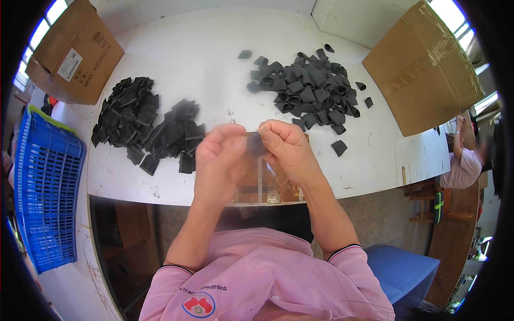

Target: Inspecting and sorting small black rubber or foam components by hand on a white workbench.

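Between my hands, over the near part of the table, is a small dark grey fabric piece. My right hand pinches its right edge between thumb and fingers. My left hand, blurred by motion, is closed at the piece's left edge with curled fingers. Beyond my right hand spreads a loose pile of similar dark grey pieces, many of them open like short tubes. To the left lie two adjoining heaps of dark, flatter-looking pieces, one farther left and one nearer my left hand.
Cardboard boxes stand at the white table's far left and far right. A blue plastic basket is at the left edge. Brown material with tape lies under my hands. Another person sits off to the right, near a blue surface.
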A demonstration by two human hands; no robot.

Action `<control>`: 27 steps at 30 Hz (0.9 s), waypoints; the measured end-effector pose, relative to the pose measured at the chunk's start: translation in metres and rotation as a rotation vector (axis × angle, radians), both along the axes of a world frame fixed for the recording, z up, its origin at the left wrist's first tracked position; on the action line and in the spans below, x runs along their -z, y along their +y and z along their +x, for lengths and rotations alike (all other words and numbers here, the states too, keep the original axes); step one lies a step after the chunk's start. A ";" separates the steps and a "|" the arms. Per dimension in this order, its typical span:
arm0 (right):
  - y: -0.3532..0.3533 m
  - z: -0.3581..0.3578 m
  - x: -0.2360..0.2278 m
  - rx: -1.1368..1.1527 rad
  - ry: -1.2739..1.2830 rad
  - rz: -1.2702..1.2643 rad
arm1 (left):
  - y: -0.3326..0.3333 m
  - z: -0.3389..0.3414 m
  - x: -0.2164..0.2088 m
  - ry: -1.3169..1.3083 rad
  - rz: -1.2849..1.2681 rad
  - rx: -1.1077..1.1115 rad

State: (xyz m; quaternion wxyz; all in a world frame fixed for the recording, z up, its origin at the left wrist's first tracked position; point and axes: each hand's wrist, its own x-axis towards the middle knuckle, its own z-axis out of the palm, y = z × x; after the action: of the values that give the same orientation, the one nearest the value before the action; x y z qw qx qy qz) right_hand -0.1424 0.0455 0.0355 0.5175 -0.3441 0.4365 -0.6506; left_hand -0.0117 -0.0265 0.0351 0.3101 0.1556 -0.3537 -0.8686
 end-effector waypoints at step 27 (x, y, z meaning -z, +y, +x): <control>0.014 0.026 -0.008 0.508 0.562 -0.167 | -0.007 -0.006 -0.014 -0.055 -0.694 -0.234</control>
State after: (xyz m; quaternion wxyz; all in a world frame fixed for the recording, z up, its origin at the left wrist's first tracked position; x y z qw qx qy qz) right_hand -0.1163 0.0591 0.0431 0.1702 -0.4307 0.5780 -0.6719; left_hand -0.0181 -0.0330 0.0490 0.4322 0.1040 -0.6153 -0.6510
